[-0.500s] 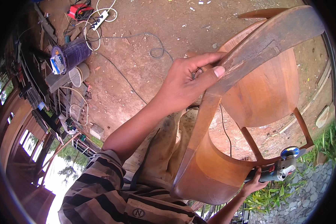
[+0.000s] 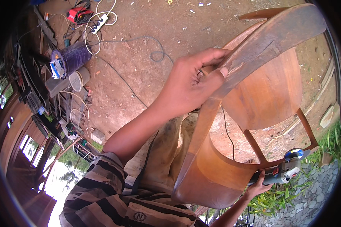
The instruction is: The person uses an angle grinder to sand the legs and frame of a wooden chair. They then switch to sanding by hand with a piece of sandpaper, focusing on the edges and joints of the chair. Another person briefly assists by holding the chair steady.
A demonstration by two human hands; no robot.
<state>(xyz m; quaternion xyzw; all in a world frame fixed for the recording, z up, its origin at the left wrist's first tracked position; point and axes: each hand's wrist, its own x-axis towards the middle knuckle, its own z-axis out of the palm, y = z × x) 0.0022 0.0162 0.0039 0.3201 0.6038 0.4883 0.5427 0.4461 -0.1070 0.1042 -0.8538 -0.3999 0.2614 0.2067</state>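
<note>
A brown wooden chair point(image 2: 212, 170) with a curved backrest and a rounded seat point(image 2: 265, 94) is tilted in front of me. My left hand point(image 2: 191, 81) pinches the edge of its long, dark, worn wooden piece point(image 2: 271, 49), thumb on the near face and the fingers partly hidden behind it. On the far right side of the backrest, my right hand point(image 2: 259, 185) is wrapped round the body of an angle grinder point(image 2: 280, 174). The grinder's round disc point(image 2: 294, 154), with a blue centre, points away from me beside the chair frame.
A purple drum point(image 2: 74, 58), a white power strip point(image 2: 99, 23) with tangled cords and a red machine point(image 2: 80, 15) are on the dirt floor at the far left. A thin dark cord point(image 2: 228, 132) hangs past the chair. Grass and stone paving point(image 2: 310, 196) lie at the right.
My left hand has shifted slightly at the wood's edge, with the thumb more bent over it. The grinder stays in my right hand in about the same place.
</note>
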